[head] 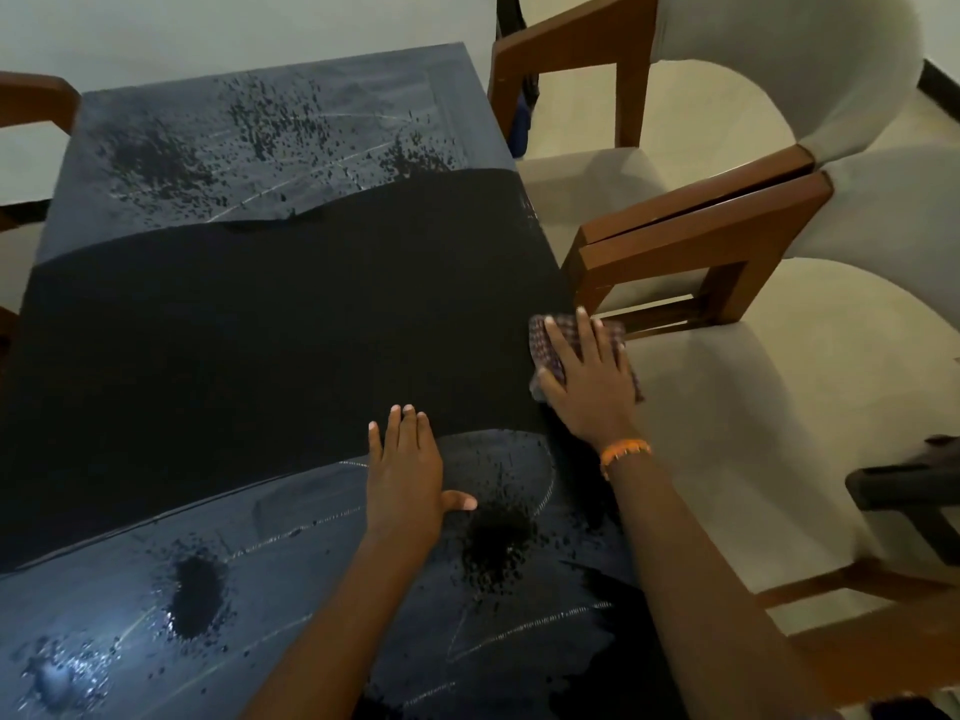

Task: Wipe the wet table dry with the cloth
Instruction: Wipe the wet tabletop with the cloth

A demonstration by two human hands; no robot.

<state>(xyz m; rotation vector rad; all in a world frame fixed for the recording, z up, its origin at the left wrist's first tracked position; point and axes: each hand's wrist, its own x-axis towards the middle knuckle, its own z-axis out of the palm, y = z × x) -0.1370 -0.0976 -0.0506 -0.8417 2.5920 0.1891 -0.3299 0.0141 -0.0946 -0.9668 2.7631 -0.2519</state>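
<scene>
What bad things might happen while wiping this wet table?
The cloth under the right hand sits at the table edge, so it might push water onto the chair beside it. The left hand rests flat by droplets and could smear them.

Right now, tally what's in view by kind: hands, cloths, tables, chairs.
Hands: 2 (left hand flat on the table, right hand pressing the cloth)
Cloths: 1 (checked cloth)
Tables: 1 (dark wet table)
Chairs: 2 clearly, chair, chair
Total: 6
</scene>
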